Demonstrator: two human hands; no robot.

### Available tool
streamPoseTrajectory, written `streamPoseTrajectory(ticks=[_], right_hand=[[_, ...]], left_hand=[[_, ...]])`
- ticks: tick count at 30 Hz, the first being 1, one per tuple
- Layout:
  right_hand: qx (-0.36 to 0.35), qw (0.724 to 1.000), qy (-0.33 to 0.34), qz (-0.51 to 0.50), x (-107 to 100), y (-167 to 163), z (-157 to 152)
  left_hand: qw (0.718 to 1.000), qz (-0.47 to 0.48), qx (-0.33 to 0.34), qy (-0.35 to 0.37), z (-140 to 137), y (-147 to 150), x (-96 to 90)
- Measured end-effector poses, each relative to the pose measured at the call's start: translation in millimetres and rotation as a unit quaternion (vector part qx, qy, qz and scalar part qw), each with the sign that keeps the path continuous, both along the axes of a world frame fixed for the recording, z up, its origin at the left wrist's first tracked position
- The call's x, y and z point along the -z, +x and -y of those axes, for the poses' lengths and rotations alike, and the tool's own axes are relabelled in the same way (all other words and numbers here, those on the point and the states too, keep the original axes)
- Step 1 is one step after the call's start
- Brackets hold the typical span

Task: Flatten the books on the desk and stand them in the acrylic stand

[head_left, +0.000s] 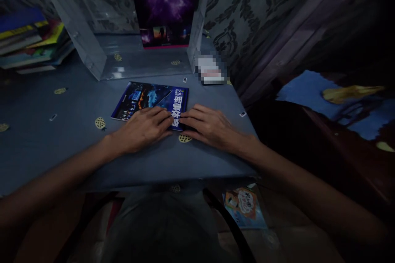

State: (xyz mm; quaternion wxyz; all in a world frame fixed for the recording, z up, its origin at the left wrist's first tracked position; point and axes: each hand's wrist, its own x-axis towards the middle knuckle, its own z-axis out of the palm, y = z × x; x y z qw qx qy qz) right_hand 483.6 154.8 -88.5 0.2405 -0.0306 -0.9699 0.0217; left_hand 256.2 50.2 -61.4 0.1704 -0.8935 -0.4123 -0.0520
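A thin book (154, 98) with a dark blue picture cover and large white characters lies flat on the cloth-covered table, turned at an angle. Across its lower edge rests my left hand (147, 126), fingers stretched out over the cover. My right hand (207, 125) lies at the book's lower right corner, its fingers extended and touching the edge near the white characters. The fingertips of both hands almost meet. Neither hand grips the book. Part of the lower cover is hidden under my fingers.
A clear plastic stand (148, 63) behind the book holds a dark purple booklet (166, 8). A blurred-out white item (211, 69) lies right of it. Stacked books (33, 43) sit at the far left. Below the table's front edge is a colourful packet (245, 207); a blue cloth (305, 94) lies right.
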Motion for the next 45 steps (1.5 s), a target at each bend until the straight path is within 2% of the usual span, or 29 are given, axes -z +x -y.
streamPoseTrajectory(ticks=[12, 29, 45], right_hand=[[-0.028, 0.999, -0.016, -0.011, 1.9, -0.3, -4.7], [-0.035, 0.998, -0.046, -0.024, -2.1, 0.5, -2.8], [-0.027, 0.998, -0.058, -0.020, 2.6, 2.1, -2.6]], left_hand=[[0.997, -0.039, 0.018, 0.071, -1.3, 1.5, 5.0], [0.997, -0.057, 0.009, 0.059, -0.6, 1.2, 5.5], [0.999, -0.029, -0.002, 0.042, -1.5, 1.2, 4.1]])
